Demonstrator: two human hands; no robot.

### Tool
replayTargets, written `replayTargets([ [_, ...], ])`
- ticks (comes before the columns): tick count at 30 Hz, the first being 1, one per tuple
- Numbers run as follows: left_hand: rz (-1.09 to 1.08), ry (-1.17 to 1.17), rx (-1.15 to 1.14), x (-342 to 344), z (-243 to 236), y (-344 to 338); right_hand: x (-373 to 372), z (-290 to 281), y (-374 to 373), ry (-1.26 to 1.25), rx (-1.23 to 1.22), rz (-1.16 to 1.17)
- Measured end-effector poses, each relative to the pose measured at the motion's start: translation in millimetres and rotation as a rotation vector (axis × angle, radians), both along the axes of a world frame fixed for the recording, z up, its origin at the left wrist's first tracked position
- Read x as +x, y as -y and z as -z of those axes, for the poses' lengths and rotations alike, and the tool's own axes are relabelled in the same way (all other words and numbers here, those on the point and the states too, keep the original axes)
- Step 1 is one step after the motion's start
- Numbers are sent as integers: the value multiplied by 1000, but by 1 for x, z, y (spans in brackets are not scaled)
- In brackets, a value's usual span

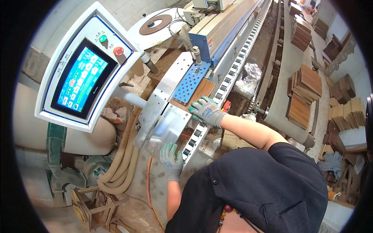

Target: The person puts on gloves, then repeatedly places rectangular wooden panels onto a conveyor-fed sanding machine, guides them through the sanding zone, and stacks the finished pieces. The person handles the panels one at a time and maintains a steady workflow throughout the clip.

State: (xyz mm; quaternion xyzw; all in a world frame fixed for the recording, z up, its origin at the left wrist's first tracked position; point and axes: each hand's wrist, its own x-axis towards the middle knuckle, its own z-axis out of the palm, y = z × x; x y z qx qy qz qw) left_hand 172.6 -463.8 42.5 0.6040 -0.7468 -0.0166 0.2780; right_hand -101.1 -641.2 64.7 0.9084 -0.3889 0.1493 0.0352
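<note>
My right hand (203, 109) wears a grey glove with green fingertips. Its fingers rest spread on a brown wood-grain board (203, 88), which lies partly under a blue perforated plate (188, 83). My left hand (172, 162), gloved alike, has its fingers apart beside the lower corner of a bare metal bed plate (173, 122), holding nothing visible. A strip of white rail with black rollers (197, 134) runs beside both hands, partly hidden by my right hand and wrist.
A control panel with a lit screen (81, 80) stands at left. Beige hoses (118, 171) and a wooden frame (87, 207) are below it. The machine (223, 27) extends away. At right, a conveyor belt (285, 77) carries board stacks (305, 89); more boards (345, 116) stand along the wall.
</note>
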Motion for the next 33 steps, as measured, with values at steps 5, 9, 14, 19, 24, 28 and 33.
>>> replayTargets([
  [5,-22,68,-28,-4,-3,-2,-30,-3,28,-78,4,61],
  [9,-30,53,43,-6,-10,0,-53,-6,51,-90,75,117],
  [14,7,72,21,-35,-27,8,-77,-12,69,-80,63,227],
  [19,418,-143,40,-127,-30,41,-117,-16,60,265,138,392],
  [24,418,-789,925,-236,3,88,-235,16,-31,559,-74,582],
  [28,375,-973,1353,-322,48,138,-368,61,-147,922,-98,1033],
  [33,292,-1037,1813,-458,109,175,-508,114,-253,1292,-133,1665],
])
